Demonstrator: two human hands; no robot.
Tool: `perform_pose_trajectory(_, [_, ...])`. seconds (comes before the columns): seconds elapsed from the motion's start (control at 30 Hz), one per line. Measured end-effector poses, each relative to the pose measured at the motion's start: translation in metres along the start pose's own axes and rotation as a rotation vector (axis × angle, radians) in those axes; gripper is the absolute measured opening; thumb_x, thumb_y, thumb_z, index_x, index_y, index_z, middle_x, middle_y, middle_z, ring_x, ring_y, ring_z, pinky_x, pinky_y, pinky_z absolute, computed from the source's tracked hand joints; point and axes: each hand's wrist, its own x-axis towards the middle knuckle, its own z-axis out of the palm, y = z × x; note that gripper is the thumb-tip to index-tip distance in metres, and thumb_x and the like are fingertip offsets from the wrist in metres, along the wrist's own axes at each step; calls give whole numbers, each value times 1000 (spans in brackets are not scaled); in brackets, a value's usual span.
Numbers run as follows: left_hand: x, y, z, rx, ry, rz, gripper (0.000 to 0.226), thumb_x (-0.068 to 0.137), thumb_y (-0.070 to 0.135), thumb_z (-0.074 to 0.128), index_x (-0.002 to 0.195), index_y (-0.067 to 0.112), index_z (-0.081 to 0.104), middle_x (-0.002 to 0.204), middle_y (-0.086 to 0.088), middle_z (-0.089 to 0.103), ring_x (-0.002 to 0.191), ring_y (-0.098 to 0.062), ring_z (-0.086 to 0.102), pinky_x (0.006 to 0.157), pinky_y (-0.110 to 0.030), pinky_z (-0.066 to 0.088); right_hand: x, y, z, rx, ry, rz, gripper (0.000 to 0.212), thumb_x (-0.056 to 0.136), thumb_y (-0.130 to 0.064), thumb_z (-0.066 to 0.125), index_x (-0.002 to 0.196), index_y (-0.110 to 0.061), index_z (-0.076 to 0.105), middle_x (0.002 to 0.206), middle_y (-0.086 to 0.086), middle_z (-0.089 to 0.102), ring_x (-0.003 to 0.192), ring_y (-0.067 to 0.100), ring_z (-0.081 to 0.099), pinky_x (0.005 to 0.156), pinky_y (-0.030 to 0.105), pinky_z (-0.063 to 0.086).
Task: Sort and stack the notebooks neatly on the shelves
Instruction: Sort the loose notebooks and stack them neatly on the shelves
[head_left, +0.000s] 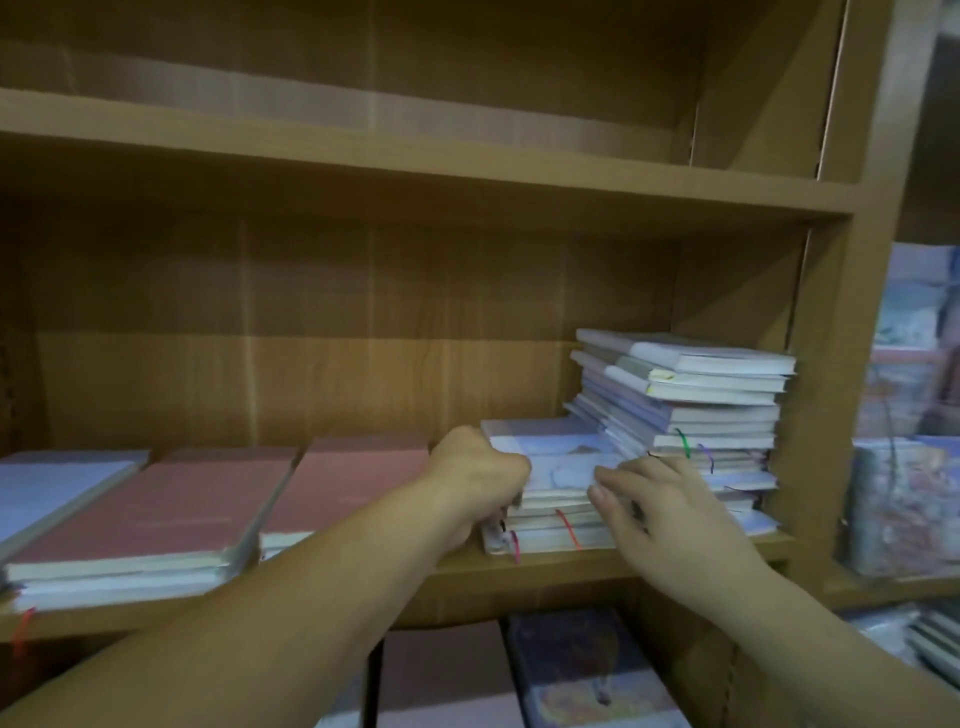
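Evidently for squaring, the short notebook stack (556, 467) on the middle shelf (561, 569) is being gripped at nine o'clock by curled fingers of the left hand (478, 478) and pressed at three o'clock by straight fingers of the right hand (670, 514).

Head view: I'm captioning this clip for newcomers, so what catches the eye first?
Both hands meet at a short notebook stack on the middle shelf: the left hand grips its left edge, the right hand rests against its right side. Right of it rises a taller stack; pink notebooks lie to the left.
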Motion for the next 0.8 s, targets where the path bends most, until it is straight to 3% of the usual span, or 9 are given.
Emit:
perform_pose_trajectory(0.07, [-1,8,-2,-47,-11,-75,19,91,14,64,78,0,64,42,-5,60,41,-21,55,42,-25,45,-1,2,5,-1,85,-31,57,97,-59,33,116,-26,74,98,-12,65,102,21,54,90,35,47])
perform_pose_trajectory(0.13, [0,16,-5,-95,-56,-158,20,96,18,63,83,3,60,35,-2,53,39,-16,48,40,-22,37,-1,2,8,25,150,-31,51,97,-55,37,109,-26,76,93,-14,64,98,19,53,87,33,45])
perform_pose_trajectory(0.27, [5,21,3,-159,-106,-245,22,96,26,63,81,10,61,57,-2,52,52,-14,40,44,-22,31,-4,0,8,86,162,1,45,97,-54,37,108,-30,75,94,-17,61,98,13,47,84,30,44])
perform_pose_trajectory(0.4, [12,21,17,-263,-31,-152,20,88,27,73,94,9,67,70,-4,58,58,-16,53,43,-18,39,-4,4,6,120,125,19,48,98,-56,36,118,-30,71,100,-21,62,103,9,48,87,32,48])
perform_pose_trajectory(0.5, [11,23,21,-439,-69,-170,19,84,9,72,98,-2,65,93,-24,69,86,-38,73,63,-43,63,-6,5,-2,152,75,21,52,98,-64,28,111,-37,70,94,-24,58,100,8,49,86,33,48])
perform_pose_trajectory(0.6, [1,20,14,-551,-45,-150,41,62,5,76,100,-5,65,99,-29,73,94,-48,72,77,-65,59,-7,0,-16,254,35,29,38,97,-68,29,86,-51,61,81,-20,56,91,11,52,81,32,45])
perform_pose_trajectory(0.67, [-10,17,2,-585,-49,-101,47,60,8,76,104,-4,65,96,-29,74,91,-47,73,81,-67,57,-5,-6,-25,347,81,96,31,95,-66,40,99,-49,66,92,-18,64,95,10,58,83,32,47])
perform_pose_trajectory(0.73, [-27,14,-16,-602,-52,-57,34,76,3,75,108,-4,66,95,-23,76,89,-39,75,82,-62,59,-1,-19,-36,510,112,213,39,92,-57,57,125,-37,65,112,-17,68,104,5,63,91,32,50])
perform_pose_trajectory(0.8, [-45,4,-38,-592,-47,-5,18,89,0,69,107,-4,67,94,-19,77,92,-36,75,88,-58,59,4,-43,-48,861,17,290,35,94,-39,66,129,-34,62,118,-15,71,108,6,67,95,32,51])
